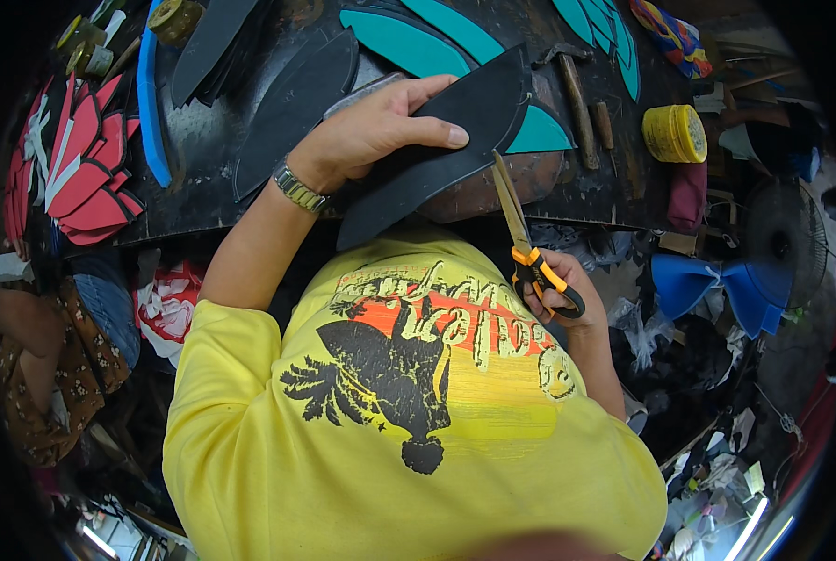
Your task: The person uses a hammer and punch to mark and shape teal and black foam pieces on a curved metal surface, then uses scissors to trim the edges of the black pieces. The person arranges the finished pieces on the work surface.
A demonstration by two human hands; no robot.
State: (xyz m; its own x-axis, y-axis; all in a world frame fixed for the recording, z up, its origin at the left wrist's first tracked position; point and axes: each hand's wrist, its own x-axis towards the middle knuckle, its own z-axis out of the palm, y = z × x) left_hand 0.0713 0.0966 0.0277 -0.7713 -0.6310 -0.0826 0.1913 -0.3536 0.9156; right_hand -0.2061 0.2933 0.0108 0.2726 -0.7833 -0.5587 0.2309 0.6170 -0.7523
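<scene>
My left hand (381,126), with a metal watch on its wrist, presses flat on a black sole-shaped sheet (465,112) that lies over the edge of the dark work table (203,150). My right hand (568,290) grips orange-and-black-handled scissors (523,238). Their blades point up and meet the sheet's lower right edge. My yellow printed shirt fills the lower middle of the view.
Teal sole cut-outs (409,42) and more black ones (296,103) lie on the table, with a hammer (577,93) and a yellow round tin (675,134) to the right. Red soles (86,159) are stacked at left. Blue pieces (708,285), a fan (787,243) and scraps sit lower right. Another person (35,355) is at left.
</scene>
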